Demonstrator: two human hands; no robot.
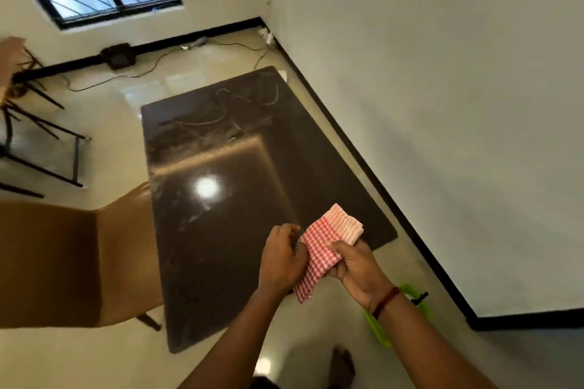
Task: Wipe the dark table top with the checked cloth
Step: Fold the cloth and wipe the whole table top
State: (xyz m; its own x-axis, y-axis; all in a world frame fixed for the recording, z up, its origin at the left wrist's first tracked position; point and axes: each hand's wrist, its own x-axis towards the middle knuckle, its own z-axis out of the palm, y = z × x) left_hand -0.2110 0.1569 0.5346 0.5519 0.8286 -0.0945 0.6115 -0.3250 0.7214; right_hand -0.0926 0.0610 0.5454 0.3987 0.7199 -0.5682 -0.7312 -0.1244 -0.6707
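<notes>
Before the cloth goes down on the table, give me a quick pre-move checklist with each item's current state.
1. Checked cloth in hand: ok, left hand and right hand both have a grip on it.
2. Cloth folded into a pad: ok, folded, one corner hanging.
3. Cloth touching the dark table top: not ok, held above the near edge.
4. Table top free of objects: ok, only dusty smears and glare.
5. Cloth damp: cannot tell.
6. Brown chair clear of the table's left edge: not ok, it overlaps it.
</notes>
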